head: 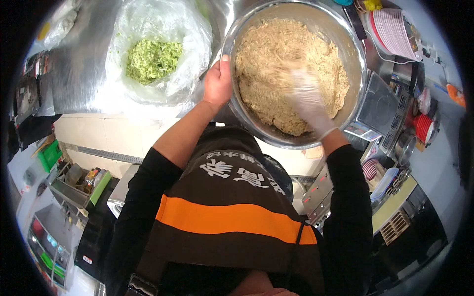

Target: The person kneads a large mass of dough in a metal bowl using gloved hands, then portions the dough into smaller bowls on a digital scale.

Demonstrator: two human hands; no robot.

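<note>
A large stainless steel bowl holds a thick, tan, paste-like mixture. My left hand is bare and grips the bowl's left rim, its thumb on top of the edge. In a clear plastic glove, my right hand is sunk in the mixture and blurred by motion. Its fingers are hidden or smeared, so whether they close on anything cannot be told. Left of the bowl, a clear plastic bag lies opened out, with finely chopped pale-green vegetable inside it.
Beneath the bag and bowl is a shiny metal worktop. A flat-topped scale stands right of the bowl, near a stack of plates and a white cable. Red bowls lie farther right. A green-edged container stands at lower left.
</note>
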